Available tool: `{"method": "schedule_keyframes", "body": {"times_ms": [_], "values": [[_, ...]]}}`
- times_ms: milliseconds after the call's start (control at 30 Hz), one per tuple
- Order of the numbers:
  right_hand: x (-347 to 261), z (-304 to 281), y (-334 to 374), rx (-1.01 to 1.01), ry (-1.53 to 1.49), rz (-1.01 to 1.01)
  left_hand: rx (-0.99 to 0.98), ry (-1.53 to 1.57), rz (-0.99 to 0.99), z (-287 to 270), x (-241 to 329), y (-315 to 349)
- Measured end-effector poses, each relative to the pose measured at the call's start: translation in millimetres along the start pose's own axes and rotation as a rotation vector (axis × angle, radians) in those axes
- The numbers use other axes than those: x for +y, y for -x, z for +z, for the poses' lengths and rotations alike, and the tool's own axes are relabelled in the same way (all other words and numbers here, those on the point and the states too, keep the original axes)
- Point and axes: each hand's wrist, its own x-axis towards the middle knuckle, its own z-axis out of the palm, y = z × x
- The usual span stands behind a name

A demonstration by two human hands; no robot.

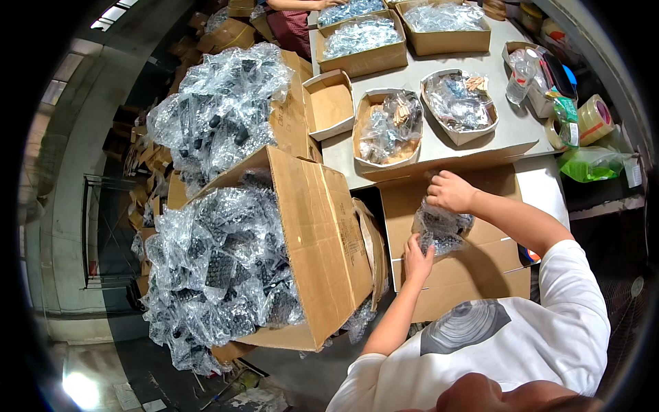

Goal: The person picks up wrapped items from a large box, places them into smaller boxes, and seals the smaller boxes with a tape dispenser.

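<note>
A bubble-wrap package (446,226) with something dark inside rests on the flattened brown cardboard (494,264) in front of me. My right hand (451,191) is closed, its curled fingers gripping the package's far end. At the near left corner, my left hand (417,257) takes the plastic between thumb and fingers. What exactly lies within the wrap is hard to make out. Left of the cardboard, a large tilted carton (329,240) is heaped with similar bubble-wrapped dark items (220,268).
Another wrapped heap (220,110) rises behind the carton. On the white table (384,75) stand two trays of small bagged parts, one of them a cut-down box (359,141), an unfilled tray (329,103), and cartons of clear packets (364,58). A bottle (522,77) and tape roll (594,118) sit right.
</note>
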Motion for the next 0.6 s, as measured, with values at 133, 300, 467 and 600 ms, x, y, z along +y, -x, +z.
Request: {"method": "schedule_keyframes", "body": {"times_ms": [133,300,467,600], "values": [[-19,-61,10,0.224,-0.084,0.398,-0.24,-0.032,-0.029,9,-26,3],[-80,-54,74,0.187,-0.443,1.04,-0.317,-0.051,-0.038,8,-25,24],[-149,82,118,0.205,-0.8,1.687,-0.285,-0.062,0.025,10,-9,22],[-142,82,85,0.623,-0.92,1.531,-0.267,-0.139,0.099,6,-16,1]]}}
